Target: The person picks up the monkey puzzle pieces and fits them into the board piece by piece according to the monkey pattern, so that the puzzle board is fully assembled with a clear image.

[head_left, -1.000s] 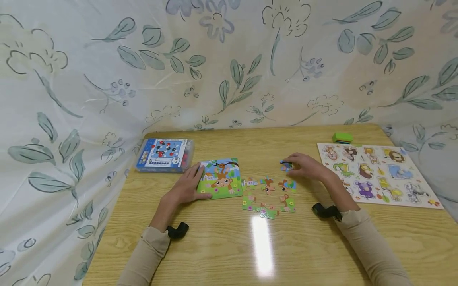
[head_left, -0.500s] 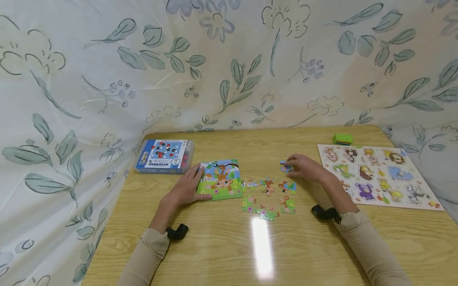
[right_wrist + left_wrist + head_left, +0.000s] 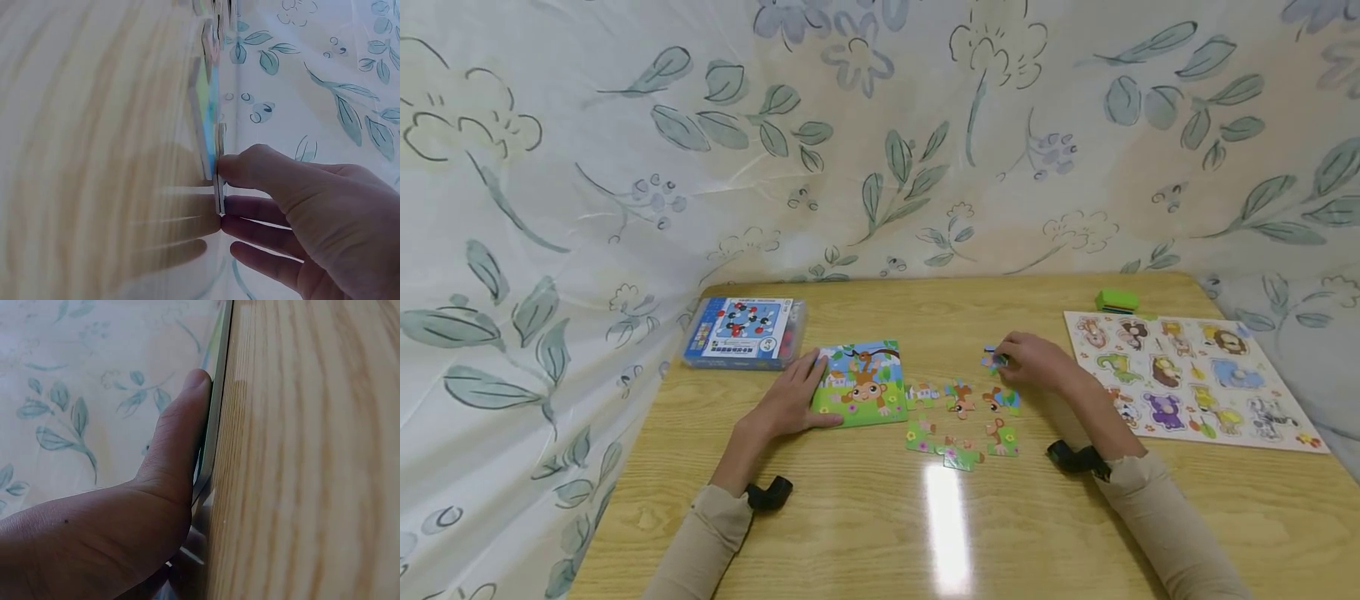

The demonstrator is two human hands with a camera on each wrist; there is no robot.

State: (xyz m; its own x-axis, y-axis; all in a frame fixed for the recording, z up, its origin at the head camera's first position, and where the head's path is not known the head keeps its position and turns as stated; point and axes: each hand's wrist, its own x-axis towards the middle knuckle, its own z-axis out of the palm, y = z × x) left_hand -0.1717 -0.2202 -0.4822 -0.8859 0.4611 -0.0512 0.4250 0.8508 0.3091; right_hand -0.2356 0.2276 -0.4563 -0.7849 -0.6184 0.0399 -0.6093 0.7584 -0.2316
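From my seat, the relation that matters is that the blue puzzle piece (image 3: 988, 361), at 9 o'clock of my right hand (image 3: 1036, 362), sits just beyond the nearest laid-out piece (image 3: 1003, 403), which lies near it toward 6 o'clock; its long axis I can't tell under the fingers. My right is the nearer hand, its forearm slanting up from 5 o'clock, thumb and fingertips pinching the piece low over the table, while my left (image 3: 786, 398) rests, fingers extended, on the picture board (image 3: 880, 379) toward 9 o'clock.
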